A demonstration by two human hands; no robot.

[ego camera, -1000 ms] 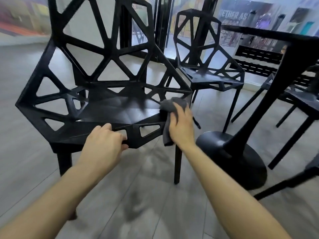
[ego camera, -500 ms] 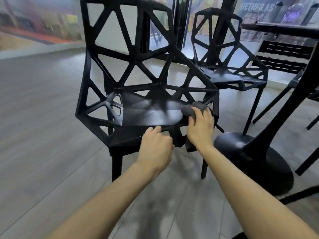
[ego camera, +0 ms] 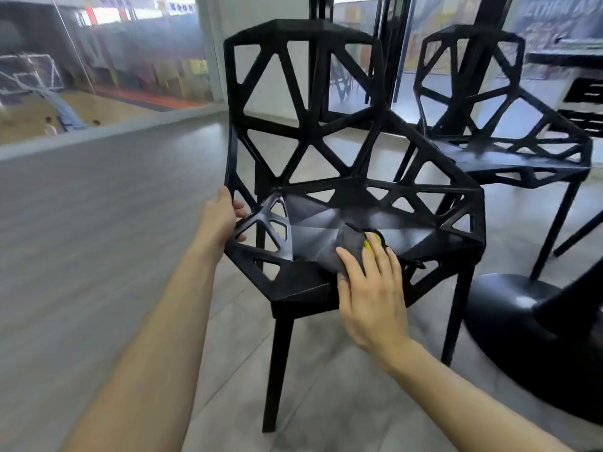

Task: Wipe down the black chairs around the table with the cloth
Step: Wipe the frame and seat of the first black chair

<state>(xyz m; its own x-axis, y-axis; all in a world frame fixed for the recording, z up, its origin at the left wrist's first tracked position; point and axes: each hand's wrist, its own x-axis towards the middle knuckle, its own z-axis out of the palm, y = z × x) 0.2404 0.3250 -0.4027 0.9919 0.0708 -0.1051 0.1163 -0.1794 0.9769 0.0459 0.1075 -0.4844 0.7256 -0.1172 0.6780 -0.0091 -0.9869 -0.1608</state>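
From the head camera, a black plastic chair with an open triangular lattice back (ego camera: 313, 132) stands in front on the grey plank floor (ego camera: 98, 223). The left hand (ego camera: 221, 220) grips the chair's left side frame, fingers curled around the bar. The right hand (ego camera: 372, 288) lies flat, fingers straight and slightly spread, pressing a grey cloth with a yellow patch (ego camera: 350, 251) on the seat's front. Behind on the right stands a second black lattice chair (ego camera: 489, 102). A round black table base (ego camera: 528, 337) sits just beside the near chair's right legs.
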